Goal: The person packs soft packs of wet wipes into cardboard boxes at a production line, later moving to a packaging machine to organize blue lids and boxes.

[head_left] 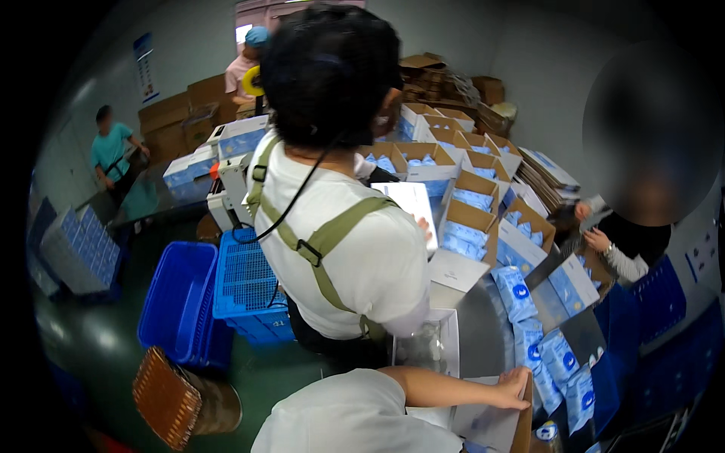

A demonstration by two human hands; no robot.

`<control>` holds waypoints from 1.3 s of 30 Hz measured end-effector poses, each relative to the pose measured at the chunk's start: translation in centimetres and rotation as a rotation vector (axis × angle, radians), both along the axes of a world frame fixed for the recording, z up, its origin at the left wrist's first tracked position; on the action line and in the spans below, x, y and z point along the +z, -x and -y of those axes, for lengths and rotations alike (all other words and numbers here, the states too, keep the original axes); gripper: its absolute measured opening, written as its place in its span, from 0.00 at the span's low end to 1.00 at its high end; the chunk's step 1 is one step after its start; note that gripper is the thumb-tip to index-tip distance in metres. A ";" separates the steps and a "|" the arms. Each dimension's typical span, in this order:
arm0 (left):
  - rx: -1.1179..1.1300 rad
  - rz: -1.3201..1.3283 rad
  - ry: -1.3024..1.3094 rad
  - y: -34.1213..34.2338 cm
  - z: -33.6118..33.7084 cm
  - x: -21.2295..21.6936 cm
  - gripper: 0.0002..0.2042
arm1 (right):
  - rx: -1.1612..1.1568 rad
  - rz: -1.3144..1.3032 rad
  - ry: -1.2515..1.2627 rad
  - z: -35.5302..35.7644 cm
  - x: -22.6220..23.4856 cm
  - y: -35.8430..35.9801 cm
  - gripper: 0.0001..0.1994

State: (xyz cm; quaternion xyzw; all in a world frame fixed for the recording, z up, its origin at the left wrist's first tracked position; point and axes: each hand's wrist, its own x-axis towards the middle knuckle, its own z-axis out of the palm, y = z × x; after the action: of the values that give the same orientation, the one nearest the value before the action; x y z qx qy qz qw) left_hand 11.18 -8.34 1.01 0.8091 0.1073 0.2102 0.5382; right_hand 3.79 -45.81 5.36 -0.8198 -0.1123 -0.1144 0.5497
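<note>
Shiny film, matt card, metal
Lower right: shiny film pouches (516,294), smooth metal tabletop (481,332), matt cardboard box (522,426). Left: smooth plastic tub (165,332), rough woven-looking seat (168,400), glossy floor (270,377).

The person wears a loose, pale grey-white top (321,423) of plain-looking cloth, its wide short sleeve (377,404) rounded in outline, softly creased and open at the hem, which leaves the slim forearm (442,389) bare down through the wrist to the ungloved left hand (513,389).
</note>
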 end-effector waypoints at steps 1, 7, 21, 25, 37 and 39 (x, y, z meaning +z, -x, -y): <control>-0.138 0.026 0.028 -0.6 -1.0 0.0 0.46 | -0.078 -0.252 -0.304 -2.4 1.7 -0.2 0.17; -0.131 -0.231 0.078 0.8 1.6 -1.3 0.57 | 0.472 -0.042 0.042 -13.5 7.0 0.1 0.14; -0.509 -0.131 -0.466 -4.1 -1.1 5.9 0.41 | 0.458 -0.341 0.034 -16.3 -2.3 -5.5 0.21; -0.438 0.101 -0.458 4.9 4.8 0.6 0.53 | 0.238 -0.588 -0.253 -11.2 -7.6 -8.4 0.25; -0.170 0.167 -0.107 3.0 -1.5 -0.5 0.52 | 0.248 -0.566 -0.382 -9.9 -6.8 -10.8 0.15; -0.195 0.064 0.837 3.9 2.0 -2.3 0.54 | 0.311 -0.534 -0.493 -11.5 2.0 -11.1 0.16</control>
State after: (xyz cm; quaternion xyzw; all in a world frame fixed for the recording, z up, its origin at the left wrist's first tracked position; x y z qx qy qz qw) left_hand 7.30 -10.30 -1.28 0.5204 0.0898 0.1216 0.8405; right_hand 14.86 -34.29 7.33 -0.6373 -0.0573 0.1636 0.7508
